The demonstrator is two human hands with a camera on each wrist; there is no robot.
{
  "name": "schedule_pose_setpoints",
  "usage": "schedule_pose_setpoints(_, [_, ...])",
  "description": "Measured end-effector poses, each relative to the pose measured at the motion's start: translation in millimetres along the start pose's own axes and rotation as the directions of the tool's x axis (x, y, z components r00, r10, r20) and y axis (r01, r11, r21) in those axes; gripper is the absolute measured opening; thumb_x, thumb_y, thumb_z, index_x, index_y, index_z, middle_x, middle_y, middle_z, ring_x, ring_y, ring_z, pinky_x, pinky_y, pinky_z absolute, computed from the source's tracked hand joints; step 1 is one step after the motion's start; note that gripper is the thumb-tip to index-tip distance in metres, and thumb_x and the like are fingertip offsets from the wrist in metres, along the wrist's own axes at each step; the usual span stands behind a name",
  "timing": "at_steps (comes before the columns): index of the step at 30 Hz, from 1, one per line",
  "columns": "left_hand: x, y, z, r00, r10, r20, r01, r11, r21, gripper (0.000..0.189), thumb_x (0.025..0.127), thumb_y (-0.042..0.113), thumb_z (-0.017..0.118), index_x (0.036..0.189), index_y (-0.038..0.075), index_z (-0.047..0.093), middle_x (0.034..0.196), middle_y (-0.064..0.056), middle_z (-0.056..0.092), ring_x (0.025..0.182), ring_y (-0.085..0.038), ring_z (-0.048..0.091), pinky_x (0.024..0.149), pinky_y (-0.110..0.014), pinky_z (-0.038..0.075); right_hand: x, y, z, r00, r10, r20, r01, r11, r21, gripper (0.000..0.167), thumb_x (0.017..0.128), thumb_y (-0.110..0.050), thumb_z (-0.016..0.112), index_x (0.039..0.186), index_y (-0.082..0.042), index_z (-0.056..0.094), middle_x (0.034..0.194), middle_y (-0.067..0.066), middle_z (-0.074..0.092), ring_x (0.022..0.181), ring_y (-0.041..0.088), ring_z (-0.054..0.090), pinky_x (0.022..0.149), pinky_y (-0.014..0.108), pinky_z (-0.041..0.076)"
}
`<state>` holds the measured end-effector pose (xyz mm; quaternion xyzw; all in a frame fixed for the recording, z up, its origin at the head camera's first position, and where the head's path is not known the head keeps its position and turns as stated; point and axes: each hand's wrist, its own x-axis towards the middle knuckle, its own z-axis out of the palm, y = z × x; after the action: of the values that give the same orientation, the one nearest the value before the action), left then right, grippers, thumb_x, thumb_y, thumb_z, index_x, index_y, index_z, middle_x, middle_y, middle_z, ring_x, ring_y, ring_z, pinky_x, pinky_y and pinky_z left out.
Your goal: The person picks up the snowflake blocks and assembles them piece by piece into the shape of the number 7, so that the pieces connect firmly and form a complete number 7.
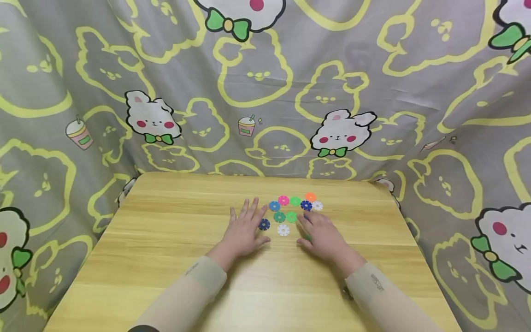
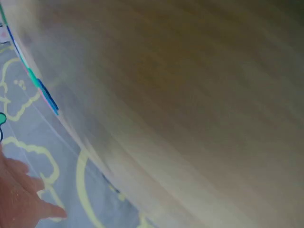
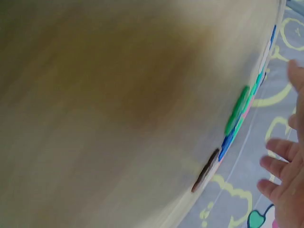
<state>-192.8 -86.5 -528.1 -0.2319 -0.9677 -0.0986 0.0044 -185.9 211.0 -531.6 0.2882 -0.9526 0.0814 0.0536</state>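
Observation:
Several notched, flower-shaped plastic discs lie flat in a loose cluster on the wooden table. My left hand (image 1: 242, 230) is at the cluster's left side, fingers spread, close to a dark blue disc (image 1: 264, 224) and a light blue disc (image 1: 274, 206). On the other side my right hand (image 1: 325, 235) has its fingers extended, partly covering a green disc (image 1: 308, 237). A white disc (image 1: 283, 230) lies between the hands. Behind it are a teal disc (image 1: 280, 217) and a bright green disc (image 1: 292, 217). A dark brown disc (image 3: 205, 170) shows edge-on in the right wrist view.
Farther back lie a pink disc (image 1: 284, 200), another green disc (image 1: 295, 201), an orange disc (image 1: 310, 197), a blue disc (image 1: 306, 205) and a second white disc (image 1: 317, 205). A patterned grey curtain (image 1: 286, 87) surrounds the table (image 1: 174, 221) at its back and sides.

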Motion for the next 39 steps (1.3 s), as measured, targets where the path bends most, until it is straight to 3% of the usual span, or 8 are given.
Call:
schedule_pose_setpoints(3, [4.2, 0.1, 1.1, 0.999, -0.026, 0.047, 0.029, 0.998, -0.05, 0.085, 0.102, 0.046, 0.067, 0.17, 0.019, 0.023, 0.175, -0.015, 0.017, 0.157, -0.044, 0.024, 0.118, -0.076, 0.021, 8.6, -5, 1, 0.998, -0.03, 0.05, 0.029, 0.999, 0.014, 0.069, 0.099, -0.046, 0.074, 0.148, -0.001, 0.056, 0.147, 0.025, 0.057, 0.138, 0.045, 0.052, 0.115, 0.063, 0.039])
schedule_pose_setpoints(6, [11.0, 3.4, 3.2, 0.994, -0.035, 0.103, 0.043, 0.996, -0.076, 0.073, 0.105, 0.034, 0.065, 0.166, 0.013, 0.033, 0.17, -0.016, 0.033, 0.151, -0.041, 0.038, 0.117, -0.07, 0.032, 15.0, -10, 3, 0.996, -0.011, 0.093, 0.011, 1.0, -0.001, 0.062, 0.099, -0.044, 0.074, 0.141, 0.0, 0.062, 0.137, 0.022, 0.062, 0.129, 0.042, 0.058, 0.111, 0.06, 0.045])
schedule_pose_setpoints(10, [19.1, 9.4, 5.5, 0.987, -0.021, 0.158, 0.023, 1.0, -0.009, 0.055, 0.107, 0.03, 0.062, 0.157, 0.009, 0.05, 0.157, -0.013, 0.051, 0.141, -0.037, 0.051, 0.112, -0.059, 0.044, 18.4, -11, 6, 0.992, 0.026, 0.12, -0.02, 0.999, -0.051, 0.051, 0.097, -0.04, 0.077, 0.13, -0.002, 0.069, 0.114, 0.014, 0.064, 0.105, 0.032, 0.061, 0.096, 0.051, 0.053])
schedule_pose_setpoints(14, [24.2, 14.4, 6.4, 0.986, -0.027, 0.167, 0.014, 0.997, 0.08, 0.037, 0.109, 0.025, 0.059, 0.141, 0.01, 0.065, 0.144, -0.009, 0.061, 0.13, -0.033, 0.058, 0.104, -0.052, 0.051, 17.5, -9, 7, 0.991, 0.023, 0.132, -0.014, 0.997, -0.071, 0.041, 0.096, -0.035, 0.077, 0.122, -0.003, 0.073, 0.098, 0.007, 0.057, 0.087, 0.024, 0.052, 0.08, 0.044, 0.052])
schedule_pose_setpoints(19, [25.3, 13.2, 3.9, 0.989, -0.033, 0.146, 0.017, 0.994, 0.107, 0.03, 0.107, 0.015, 0.058, 0.133, 0.008, 0.071, 0.135, -0.01, 0.063, 0.12, -0.032, 0.061, 0.096, -0.05, 0.055, 14.0, -8, 6, 0.993, 0.018, 0.114, -0.011, 0.998, -0.058, 0.036, 0.095, -0.025, 0.075, 0.121, -0.001, 0.073, 0.099, 0.011, 0.06, 0.089, 0.027, 0.056, 0.085, 0.047, 0.054])
schedule_pose_setpoints(26, [23.0, 6.9, 3.6, 0.986, -0.085, 0.143, 0.075, 0.994, 0.073, 0.041, 0.105, 0.009, 0.058, 0.145, 0.01, 0.063, 0.146, -0.012, 0.058, 0.131, -0.035, 0.056, 0.107, -0.053, 0.05, 0.9, -4, 1, 0.988, 0.06, 0.145, -0.058, 0.998, -0.019, 0.036, 0.09, -0.016, 0.076, 0.121, 0.003, 0.073, 0.109, 0.017, 0.063, 0.096, 0.033, 0.064, 0.091, 0.05, 0.057])
schedule_pose_setpoints(34, [25.9, 9.5, 10.3, 0.987, -0.068, 0.144, 0.052, 0.992, 0.112, 0.042, 0.103, 0.032, 0.07, 0.141, 0.014, 0.068, 0.127, -0.008, 0.063, 0.113, -0.029, 0.06, 0.094, -0.047, 0.056, -6.2, -4, -1, 0.98, 0.108, 0.168, -0.112, 0.994, 0.016, 0.035, 0.092, -0.011, 0.075, 0.122, 0.007, 0.073, 0.112, 0.02, 0.062, 0.097, 0.032, 0.063, 0.092, 0.049, 0.057])
schedule_pose_setpoints(39, [26.6, 11.0, 7.9, 0.987, -0.072, 0.147, 0.057, 0.993, 0.107, 0.032, 0.104, 0.025, 0.07, 0.134, 0.015, 0.073, 0.112, -0.005, 0.062, 0.1, -0.026, 0.059, 0.085, -0.043, 0.056, -7.9, -3, -1, 0.976, 0.146, 0.162, -0.152, 0.988, 0.029, 0.027, 0.093, -0.005, 0.072, 0.118, 0.006, 0.074, 0.103, 0.015, 0.062, 0.089, 0.027, 0.061, 0.085, 0.046, 0.059])
